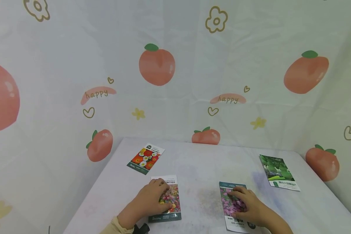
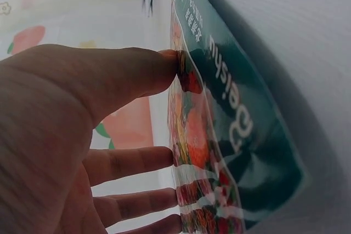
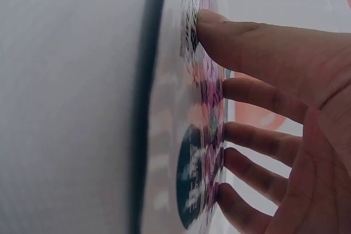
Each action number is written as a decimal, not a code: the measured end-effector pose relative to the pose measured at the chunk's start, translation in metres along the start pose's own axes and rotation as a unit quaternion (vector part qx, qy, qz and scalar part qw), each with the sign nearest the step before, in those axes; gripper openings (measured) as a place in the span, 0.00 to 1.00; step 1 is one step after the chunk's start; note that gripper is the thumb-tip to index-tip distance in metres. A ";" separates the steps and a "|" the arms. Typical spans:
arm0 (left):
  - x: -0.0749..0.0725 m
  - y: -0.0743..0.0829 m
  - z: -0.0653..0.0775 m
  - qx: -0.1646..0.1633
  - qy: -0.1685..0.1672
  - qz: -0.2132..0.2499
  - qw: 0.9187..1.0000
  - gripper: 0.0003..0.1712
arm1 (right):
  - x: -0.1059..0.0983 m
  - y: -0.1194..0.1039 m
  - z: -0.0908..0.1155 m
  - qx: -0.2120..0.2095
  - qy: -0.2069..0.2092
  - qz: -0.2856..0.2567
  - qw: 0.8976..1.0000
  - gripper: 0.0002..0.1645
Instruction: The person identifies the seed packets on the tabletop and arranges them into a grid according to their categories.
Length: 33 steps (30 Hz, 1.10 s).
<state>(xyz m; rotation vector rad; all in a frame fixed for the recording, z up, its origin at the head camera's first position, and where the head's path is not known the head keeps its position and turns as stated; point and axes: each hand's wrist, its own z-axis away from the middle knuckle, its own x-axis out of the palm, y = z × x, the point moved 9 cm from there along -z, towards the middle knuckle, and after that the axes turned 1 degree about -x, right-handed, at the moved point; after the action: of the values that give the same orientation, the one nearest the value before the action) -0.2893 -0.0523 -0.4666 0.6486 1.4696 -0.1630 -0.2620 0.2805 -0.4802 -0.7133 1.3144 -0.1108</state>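
My left hand (image 1: 152, 199) rests its fingertips and thumb on a seed packet (image 1: 174, 193) printed with mixed flowers. In the left wrist view, the fingers are spread and fairly straight against the glossy front of this packet (image 2: 194, 135), whose green end stands slightly off the white surface. To the right, my right hand (image 1: 253, 209) touches a second seed packet (image 1: 227, 203) with pink-purple flowers. Its thumb and spread fingertips press on the printed face of that packet (image 3: 211, 113) in the right wrist view. Both packets lie on the table (image 1: 197, 172).
A packet with red, orange and white flowers (image 1: 145, 159) lies at the back left. At the right lies a green vegetable packet (image 1: 279, 170). A white cloth backdrop (image 1: 181, 107) with printed peaches rises behind the table. Something black (image 1: 141, 229) sits by the left wrist.
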 end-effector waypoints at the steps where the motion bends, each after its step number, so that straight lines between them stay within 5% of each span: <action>1: 0.000 0.000 0.000 -0.001 -0.001 -0.001 1.000 0.39 | 0.000 -0.001 0.000 0.001 0.000 0.000 1.000 0.43; 33: 0.003 0.010 -0.003 0.006 -0.010 -0.005 1.000 0.39 | 0.000 0.000 0.001 -0.002 0.008 0.008 1.000 0.43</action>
<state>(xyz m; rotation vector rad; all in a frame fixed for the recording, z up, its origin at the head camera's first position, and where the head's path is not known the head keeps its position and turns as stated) -0.2869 -0.0412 -0.4663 0.6478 1.4530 -0.1849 -0.2610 0.2813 -0.4798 -0.7069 1.3356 -0.1014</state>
